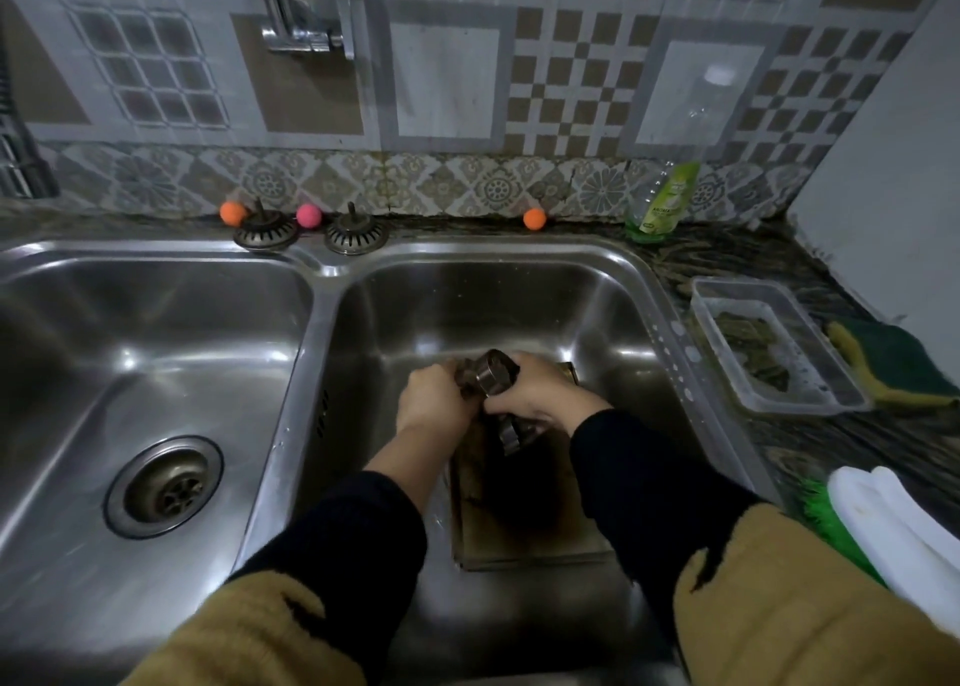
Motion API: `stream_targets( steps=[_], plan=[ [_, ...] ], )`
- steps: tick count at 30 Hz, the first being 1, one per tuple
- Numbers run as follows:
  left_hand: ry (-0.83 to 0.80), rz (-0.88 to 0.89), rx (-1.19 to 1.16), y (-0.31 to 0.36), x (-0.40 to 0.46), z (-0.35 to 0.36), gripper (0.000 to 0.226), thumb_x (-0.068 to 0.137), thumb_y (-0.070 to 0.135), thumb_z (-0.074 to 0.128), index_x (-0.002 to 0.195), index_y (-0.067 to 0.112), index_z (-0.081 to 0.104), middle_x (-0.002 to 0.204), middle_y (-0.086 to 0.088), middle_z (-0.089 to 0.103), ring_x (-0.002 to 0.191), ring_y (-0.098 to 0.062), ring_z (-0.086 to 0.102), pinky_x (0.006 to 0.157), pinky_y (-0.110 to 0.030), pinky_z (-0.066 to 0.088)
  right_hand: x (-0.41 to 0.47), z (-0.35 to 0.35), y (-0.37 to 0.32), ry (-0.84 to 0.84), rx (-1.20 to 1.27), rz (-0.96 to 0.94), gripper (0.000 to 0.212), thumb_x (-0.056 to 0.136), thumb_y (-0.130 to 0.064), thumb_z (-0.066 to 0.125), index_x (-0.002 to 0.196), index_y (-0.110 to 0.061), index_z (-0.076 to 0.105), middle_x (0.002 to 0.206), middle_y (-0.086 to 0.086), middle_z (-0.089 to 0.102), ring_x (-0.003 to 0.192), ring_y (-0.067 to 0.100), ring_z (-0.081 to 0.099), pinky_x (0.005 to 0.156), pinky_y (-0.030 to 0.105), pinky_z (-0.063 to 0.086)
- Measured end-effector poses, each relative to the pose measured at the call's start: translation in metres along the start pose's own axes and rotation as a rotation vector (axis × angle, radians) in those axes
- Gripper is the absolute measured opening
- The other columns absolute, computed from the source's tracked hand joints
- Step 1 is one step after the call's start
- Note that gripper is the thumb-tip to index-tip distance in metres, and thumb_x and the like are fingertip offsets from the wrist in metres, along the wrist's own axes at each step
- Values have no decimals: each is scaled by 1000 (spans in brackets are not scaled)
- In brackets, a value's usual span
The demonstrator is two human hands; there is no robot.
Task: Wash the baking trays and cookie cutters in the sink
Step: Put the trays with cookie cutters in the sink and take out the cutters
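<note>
Your left hand [434, 399] is closed around a dark scrubbing pad [464, 379]; your right hand [535, 391] grips a ring-shaped metal cookie cutter [494, 376]. Both are above a flat, tarnished baking tray [524, 524] lying in the right basin [597, 311] (brushed steel, glossy). Another cutter [511, 433] sits under your right wrist.

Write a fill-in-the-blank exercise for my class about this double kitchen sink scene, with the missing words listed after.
1. Both hands hold metal cookie cutters over the ____ basin of the stainless steel double sink.
2. The brown rectangular baking tray lies ____ the hands, on the basin floor.
3. The green dish soap bottle stands ____ on the counter.
4. Two round metal drain strainers rest on the sink's ____ rim.

Missing words: right; below; upright; back
</note>
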State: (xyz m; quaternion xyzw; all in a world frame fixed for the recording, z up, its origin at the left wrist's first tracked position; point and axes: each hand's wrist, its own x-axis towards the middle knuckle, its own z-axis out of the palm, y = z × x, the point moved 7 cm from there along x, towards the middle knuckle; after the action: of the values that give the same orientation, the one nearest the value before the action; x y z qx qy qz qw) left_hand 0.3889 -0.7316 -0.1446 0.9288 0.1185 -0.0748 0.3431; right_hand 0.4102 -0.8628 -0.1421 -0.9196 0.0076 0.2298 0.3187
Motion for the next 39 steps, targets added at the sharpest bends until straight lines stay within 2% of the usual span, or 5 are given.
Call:
stream_targets(
  steps=[8, 13, 18, 31, 39],
  plan=[
    [92, -236, -171, -58, 63, -25, 24, 84, 25, 69, 106, 17, 67, 92, -2, 67, 65, -7, 54, 51, -18, 38, 79, 40, -48, -145, 370, 44, 37, 77, -22, 75, 110, -22, 57, 109, 4, 64, 91, 18, 63, 65, 35, 57],
    [99, -238, -173, -73, 79, -17, 33, 88, 23, 64, 118, 7, 62, 115, -13, 66, 105, -26, 61, 83, -26, 43, 98, 55, -47, -189, 539, 90, 91, 74, -28, 81, 147, -16, 29, 143, 6, 46, 116, 21, 56, 79, 37, 57],
    [110, -164, -208, -61, 70, -22, 60, 92, 16, 55, 147, 13, 33, 142, -12, 48, 128, -25, 48, 103, -27, 37, 93, 40, -37, -87, 663, 89, 82, 83, -19, 73, 148, -9, 26, 146, 10, 41, 123, 21, 52, 79, 33, 55],
    [-121, -105, 169, -34, 15, 34, 50, 94, 29, 43, 143, 36, 33, 146, -8, 33, 128, -32, 41, 99, -45, 44, 35, -7, 34, 132, 69, 101, 59, 87, -37, 65, 140, -19, 44, 142, 3, 47, 128, 23, 46, 105, 32, 39],
    [-291, -140, 170, -42, -15, 73, 74, 97, 27, 42, 152, 25, -8, 150, -8, 31, 128, -27, 45, 102, -43, 43, -10, 7, 85, 129, -206, 212, 61, 89, -33, 62, 143, -23, 37, 150, 2, 24, 135, 27, 24, 107, 43, 36]
  ],
)
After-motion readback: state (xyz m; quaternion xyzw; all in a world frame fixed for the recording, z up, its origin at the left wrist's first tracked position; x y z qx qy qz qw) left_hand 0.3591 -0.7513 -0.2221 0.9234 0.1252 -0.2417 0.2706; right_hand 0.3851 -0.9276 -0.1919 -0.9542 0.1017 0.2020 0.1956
